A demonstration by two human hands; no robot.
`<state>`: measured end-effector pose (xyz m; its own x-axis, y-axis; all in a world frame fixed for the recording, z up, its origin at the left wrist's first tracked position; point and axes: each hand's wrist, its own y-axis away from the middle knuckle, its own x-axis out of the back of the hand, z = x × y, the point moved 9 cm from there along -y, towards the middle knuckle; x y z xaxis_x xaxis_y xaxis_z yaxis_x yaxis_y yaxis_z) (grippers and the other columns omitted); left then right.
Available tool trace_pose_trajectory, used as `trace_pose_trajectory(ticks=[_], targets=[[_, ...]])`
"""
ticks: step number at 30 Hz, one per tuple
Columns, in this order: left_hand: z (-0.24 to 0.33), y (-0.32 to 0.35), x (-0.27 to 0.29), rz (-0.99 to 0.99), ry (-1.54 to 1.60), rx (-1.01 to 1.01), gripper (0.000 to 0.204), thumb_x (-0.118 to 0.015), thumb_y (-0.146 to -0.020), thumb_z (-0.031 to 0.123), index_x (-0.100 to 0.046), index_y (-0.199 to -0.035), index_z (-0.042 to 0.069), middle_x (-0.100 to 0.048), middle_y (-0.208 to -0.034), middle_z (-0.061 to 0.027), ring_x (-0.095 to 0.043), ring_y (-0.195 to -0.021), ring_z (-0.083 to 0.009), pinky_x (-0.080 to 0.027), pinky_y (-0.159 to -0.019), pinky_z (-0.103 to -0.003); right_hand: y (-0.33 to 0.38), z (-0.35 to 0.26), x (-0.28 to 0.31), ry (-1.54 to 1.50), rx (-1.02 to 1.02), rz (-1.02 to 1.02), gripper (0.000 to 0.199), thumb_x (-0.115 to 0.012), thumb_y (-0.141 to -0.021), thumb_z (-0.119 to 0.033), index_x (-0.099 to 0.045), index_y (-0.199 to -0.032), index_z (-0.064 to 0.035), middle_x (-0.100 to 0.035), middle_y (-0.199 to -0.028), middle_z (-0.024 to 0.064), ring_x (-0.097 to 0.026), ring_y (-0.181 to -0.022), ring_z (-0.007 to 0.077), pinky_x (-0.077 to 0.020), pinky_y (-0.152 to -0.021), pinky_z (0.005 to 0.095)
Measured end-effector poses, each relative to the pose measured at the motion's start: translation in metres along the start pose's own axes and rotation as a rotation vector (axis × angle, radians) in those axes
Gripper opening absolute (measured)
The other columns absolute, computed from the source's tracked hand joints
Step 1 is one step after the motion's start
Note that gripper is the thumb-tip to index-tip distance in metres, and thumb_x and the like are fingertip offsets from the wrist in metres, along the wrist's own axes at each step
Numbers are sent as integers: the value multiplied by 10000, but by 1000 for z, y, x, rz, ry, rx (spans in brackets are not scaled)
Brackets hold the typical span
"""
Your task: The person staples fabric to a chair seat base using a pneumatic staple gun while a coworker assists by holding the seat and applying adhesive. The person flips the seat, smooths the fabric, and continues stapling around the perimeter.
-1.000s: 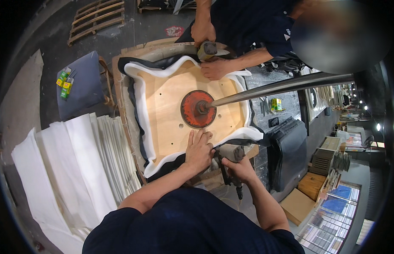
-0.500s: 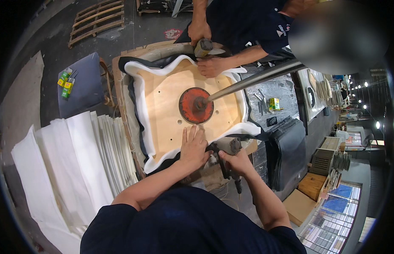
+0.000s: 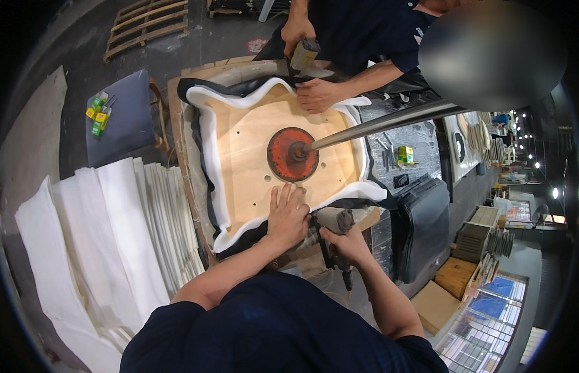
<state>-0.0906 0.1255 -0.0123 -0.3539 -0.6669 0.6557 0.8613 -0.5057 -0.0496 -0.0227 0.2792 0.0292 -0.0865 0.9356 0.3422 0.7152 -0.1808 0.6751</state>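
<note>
Pneumatic staple gun (image 3: 335, 219) beside plywood panel (image 3: 240, 149)
Right hand (image 3: 348, 245) grips it; left hand (image 3: 289, 214) splays its fingers; ideally, keep white padding (image 3: 209, 149) taut.

Padding (image 3: 207, 143) surrounding board (image 3: 243, 161), disc (image 3: 284, 159) sitting mid-board. Left: sheets (image 3: 118, 227) resting before seat (image 3: 128, 105), small boxes (image 3: 100, 123) lying on seat, pallet (image 3: 144, 42) lying behind. Right: carton (image 3: 406, 155) sitting on table (image 3: 422, 140) behind pile (image 3: 420, 230). Co-worker (image 3: 358, 37) standing behind board.
</note>
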Motion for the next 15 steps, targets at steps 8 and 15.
trace_pose_trajectory(ticks=[8,15], targets=[[1,-1,6,-11,-86,-29,248,-806,-885,244,-782,-1052,63,-530,-1517,-156,-338,-1566,-455,-160,-1315,-691,-5,-18,0,202,153,63,269,-809,-988,-201,-730,-1178,-27,-707,-891,35,-649,-607,125,-496,-536,322],[-2,7,15,3,-82,-52,308,-837,-882,282,-763,-1085,62,-515,-1516,-161,-313,-1582,-456,-160,-1315,-696,16,-1,-4,-76,110,21,291,-799,-997,-176,-715,-1228,-20,-670,-820,6,-601,-574,107,-460,-517,303]])
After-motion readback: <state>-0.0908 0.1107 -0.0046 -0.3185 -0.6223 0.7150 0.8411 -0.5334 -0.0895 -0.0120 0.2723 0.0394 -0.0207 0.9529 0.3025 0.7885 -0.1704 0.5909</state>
